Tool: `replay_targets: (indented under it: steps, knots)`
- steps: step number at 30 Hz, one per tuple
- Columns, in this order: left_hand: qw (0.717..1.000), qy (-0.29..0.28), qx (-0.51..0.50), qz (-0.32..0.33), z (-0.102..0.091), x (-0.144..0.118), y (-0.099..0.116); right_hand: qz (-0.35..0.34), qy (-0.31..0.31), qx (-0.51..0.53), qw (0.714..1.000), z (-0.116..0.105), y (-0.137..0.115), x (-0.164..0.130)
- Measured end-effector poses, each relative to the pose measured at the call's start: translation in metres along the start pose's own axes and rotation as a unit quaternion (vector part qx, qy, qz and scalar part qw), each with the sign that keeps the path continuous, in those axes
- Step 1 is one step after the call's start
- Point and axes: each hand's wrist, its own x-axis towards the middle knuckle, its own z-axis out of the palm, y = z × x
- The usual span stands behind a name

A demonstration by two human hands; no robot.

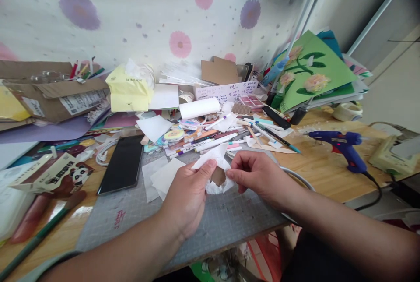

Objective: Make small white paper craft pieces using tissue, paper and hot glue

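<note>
While the left hand (189, 192) pinched the white crinkled piece (216, 190) above the cutting mat (229, 220), thumb uppermost, probably for steadiness, the right hand (259, 174) sat nearly closed at its edge; couldn't tell whether gripping.

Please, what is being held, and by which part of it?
The left hand pinches a white crinkled paper piece by its left side; the right hand is at its right edge, whether gripping or only touching is unclear.
</note>
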Motion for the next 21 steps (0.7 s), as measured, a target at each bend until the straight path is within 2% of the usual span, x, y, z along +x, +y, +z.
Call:
replay_targets:
  steps: [2,6,8,14,18,21]
  knots:
    - [1.0,0.003,0.002,-0.003,-0.0002,0.0004,0.0001,0.002,-0.001,-0.001,1.0,-0.0002,-0.0002,-0.0002]
    - [1.0,-0.009,0.013,-0.016,0.0003,-0.0003,0.0019,0.011,-0.058,0.11,0.992,-0.0051,-0.0009,-0.0028]
    - [0.999,-0.017,0.021,-0.022,0.0007,-0.0011,0.0025,0.013,-0.068,0.133,0.989,-0.0075,-0.0011,-0.0034]
    - [0.998,-0.026,0.045,-0.024,-0.0006,-0.0034,-0.0008,0.013,-0.038,0.031,0.999,-0.004,0.0039,0.0006]
    - [0.998,-0.02,0.065,-0.013,-0.002,-0.0031,-0.0019,0.014,-0.03,0.019,0.999,-0.0028,0.006,0.0025]
    - [0.999,-0.017,0.042,-0.018,-0.0009,-0.0015,0.0005,0.008,-0.066,0.062,0.996,-0.0078,0.0045,0.0]
